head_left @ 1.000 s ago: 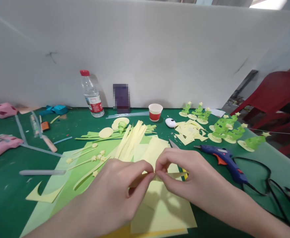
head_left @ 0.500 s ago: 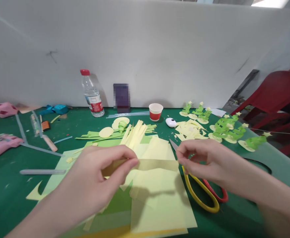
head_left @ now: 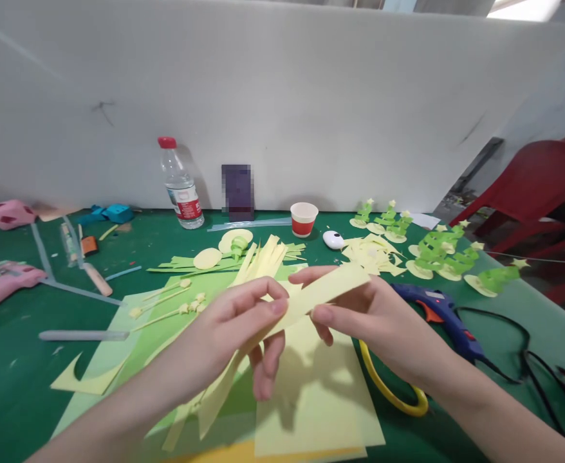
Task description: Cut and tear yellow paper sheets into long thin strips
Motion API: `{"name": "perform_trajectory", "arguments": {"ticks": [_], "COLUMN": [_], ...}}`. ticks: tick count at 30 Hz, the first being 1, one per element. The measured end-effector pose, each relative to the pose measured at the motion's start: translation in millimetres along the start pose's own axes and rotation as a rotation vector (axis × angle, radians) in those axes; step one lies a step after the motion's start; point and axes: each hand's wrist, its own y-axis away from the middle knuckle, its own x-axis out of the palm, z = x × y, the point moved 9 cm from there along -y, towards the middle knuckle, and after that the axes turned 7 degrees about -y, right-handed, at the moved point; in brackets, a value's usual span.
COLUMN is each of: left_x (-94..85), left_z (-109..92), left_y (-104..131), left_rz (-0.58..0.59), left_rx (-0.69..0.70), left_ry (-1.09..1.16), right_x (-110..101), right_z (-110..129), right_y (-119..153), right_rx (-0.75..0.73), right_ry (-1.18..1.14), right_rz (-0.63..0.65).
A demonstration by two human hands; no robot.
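Observation:
A pale yellow paper strip (head_left: 328,288) runs between my two hands above the paper sheets. Its near end hangs down past my left palm. My left hand (head_left: 244,315) pinches the strip between thumb and forefinger. My right hand (head_left: 360,308) grips it near its upper right end, thumb in front and fingers behind. Below them lie pale yellow sheets (head_left: 311,399) on green paper (head_left: 166,315). A fan of cut yellow strips (head_left: 263,260) rests just beyond my hands. Scissors with a yellow handle (head_left: 393,392) lie partly hidden under my right hand.
A blue glue gun (head_left: 441,315) with a black cord lies at right. Small green paper trees (head_left: 441,247) stand behind it. Farther back are a paper cup (head_left: 304,220), a water bottle (head_left: 183,193) and a pile of yellow scraps (head_left: 372,253). A pink glue gun (head_left: 12,283) sits at left.
The strip was stretched level between my hands; now it slants up to the right. My right hand has moved left, closer to my left hand, uncovering the blue glue gun.

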Motion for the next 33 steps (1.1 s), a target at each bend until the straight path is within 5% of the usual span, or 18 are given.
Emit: {"name": "perform_trajectory", "arguments": {"ticks": [3, 10, 16, 28, 33], "left_x": [1.7, 0.0, 1.2, 15.3, 8.0], "left_z": [7, 1, -5, -1, 9], "left_y": [-4, -5, -2, -3, -5], "left_rz": [-0.004, -0.112, -0.079, 0.071, -0.013], "left_rx": [-0.016, -0.024, 0.057, 0.049, -0.04], "left_ry": [0.0, -0.342, -0.292, -0.107, -0.119], "right_x": [-2, 27, 1, 0, -5], "right_z": [-1, -11, -1, -1, -10], "right_y": [2, 2, -5, 1, -2], "right_rx": [-0.022, 0.075, 0.017, 0.084, 0.129], "right_ry": [-0.042, -0.153, 0.073, -0.045, 0.015], "right_rz": [-0.021, 0.239, 0.08, 0.171, 0.079]}}
